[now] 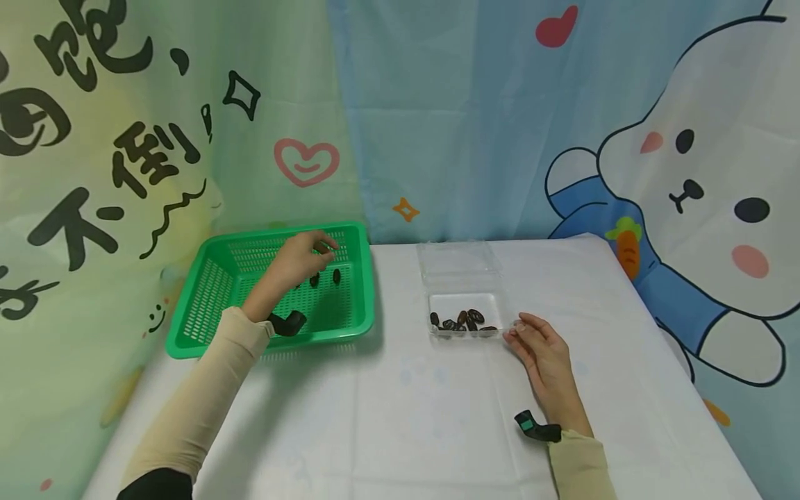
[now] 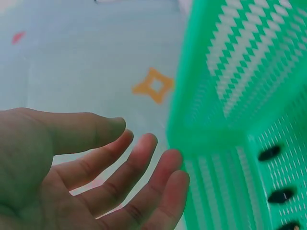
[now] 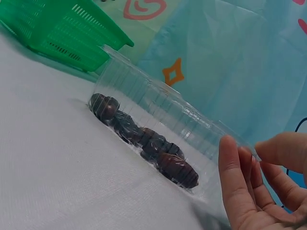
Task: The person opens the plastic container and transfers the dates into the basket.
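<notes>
My left hand (image 1: 298,260) hovers over the green plastic basket (image 1: 364,288) with its fingers loosely bent. In the left wrist view nothing lies between the thumb and fingers. Several dark, oval dates (image 1: 337,276) lie on the basket floor, partly hidden by the hand in the head view. To the right stands a clear plastic box (image 1: 445,303) with its lid (image 1: 459,266) folded back. Several wrinkled, dark brown dates (image 3: 176,170) sit along the near side inside it. My right hand (image 1: 548,364) pinches the box's right edge between thumb and fingers.
A white cloth (image 1: 400,417) covers the table. Behind it hangs a printed curtain (image 1: 412,125) reaching the table's back edge. The basket is at the back left, the box near the middle. Each wrist wears a black band (image 1: 537,428).
</notes>
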{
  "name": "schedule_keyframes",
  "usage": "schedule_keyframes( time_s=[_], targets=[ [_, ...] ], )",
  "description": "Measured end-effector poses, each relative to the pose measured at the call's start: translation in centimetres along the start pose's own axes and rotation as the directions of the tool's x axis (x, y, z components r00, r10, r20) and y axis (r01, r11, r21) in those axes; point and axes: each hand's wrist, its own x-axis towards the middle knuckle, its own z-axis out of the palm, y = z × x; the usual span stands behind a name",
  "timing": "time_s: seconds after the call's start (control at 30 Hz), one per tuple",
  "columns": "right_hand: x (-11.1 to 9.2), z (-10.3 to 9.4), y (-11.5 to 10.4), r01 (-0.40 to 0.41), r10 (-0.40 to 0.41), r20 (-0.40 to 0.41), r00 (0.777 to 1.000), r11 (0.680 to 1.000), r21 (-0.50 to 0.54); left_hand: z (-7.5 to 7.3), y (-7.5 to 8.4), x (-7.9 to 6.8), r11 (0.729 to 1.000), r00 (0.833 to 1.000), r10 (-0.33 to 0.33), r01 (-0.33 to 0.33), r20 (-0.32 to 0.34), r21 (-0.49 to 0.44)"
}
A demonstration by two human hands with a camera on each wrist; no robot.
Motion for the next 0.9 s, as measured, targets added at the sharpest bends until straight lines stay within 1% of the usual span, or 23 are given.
schedule_keyframes(
  time_s=[0.07, 0.17, 0.27, 0.33, 0.43, 0.5, 0.57, 0.63, 0.7, 0.77, 0.8, 0.9],
  targets=[
    [0.0, 0.0, 0.0, 0.000, 0.000, 0.002, 1.000, 1.000, 0.000, 0.7, 0.9, -0.1, 0.999, 0.999, 0.040, -0.040, 0.005, 0.003],
    [0.0, 0.0, 0.0, 0.001, -0.001, 0.007, 1.000, 1.000, -0.007, 1.9, 2.0, 0.1, 0.994, 0.994, 0.109, -0.108, 0.033, -0.012],
    [0.0, 0.0, -0.2, 0.011, -0.011, -0.001, 1.000, 1.000, -0.019, 3.6, 3.3, 0.5, 0.984, 0.980, 0.180, -0.179, 0.086, -0.020],
    [0.1, 0.0, -0.2, 0.016, -0.016, -0.004, 1.000, 1.000, -0.023, 4.8, 4.2, 1.0, 0.977, 0.970, 0.211, -0.212, 0.122, -0.004],
    [0.1, 0.0, -0.2, 0.016, -0.016, -0.003, 1.000, 0.999, -0.027, 6.4, 5.2, 1.6, 0.969, 0.957, 0.238, -0.246, 0.166, 0.033],
    [0.2, 0.0, -0.1, 0.014, -0.014, 0.005, 1.000, 0.999, -0.030, 7.4, 5.7, 2.1, 0.964, 0.952, 0.248, -0.261, 0.177, 0.053],
    [0.2, -0.1, 0.0, 0.014, -0.014, 0.009, 1.000, 1.000, -0.025, 8.4, 6.1, 2.5, 0.961, 0.948, 0.258, -0.272, 0.189, 0.055],
    [0.2, -0.2, 0.1, 0.012, -0.012, 0.005, 1.000, 1.000, -0.021, 9.3, 6.2, 3.0, 0.955, 0.938, 0.278, -0.293, 0.206, 0.045],
    [0.2, -0.3, 0.2, 0.012, -0.012, 0.006, 1.000, 1.000, -0.013, 10.2, 6.3, 3.5, 0.948, 0.923, 0.304, -0.318, 0.235, 0.022],
    [0.2, -0.3, 0.2, 0.014, -0.014, 0.006, 1.000, 1.000, -0.008, 11.0, 6.3, 3.9, 0.932, 0.896, 0.347, -0.363, 0.279, 0.008],
    [0.2, -0.3, 0.2, 0.014, -0.014, 0.009, 1.000, 1.000, -0.005, 11.4, 6.3, 4.1, 0.921, 0.879, 0.369, -0.389, 0.302, 0.006],
    [0.2, -0.2, 0.3, 0.016, -0.016, 0.011, 1.000, 1.000, -0.006, 12.7, 6.3, 4.7, 0.892, 0.836, 0.414, -0.451, 0.360, 0.022]
  ],
)
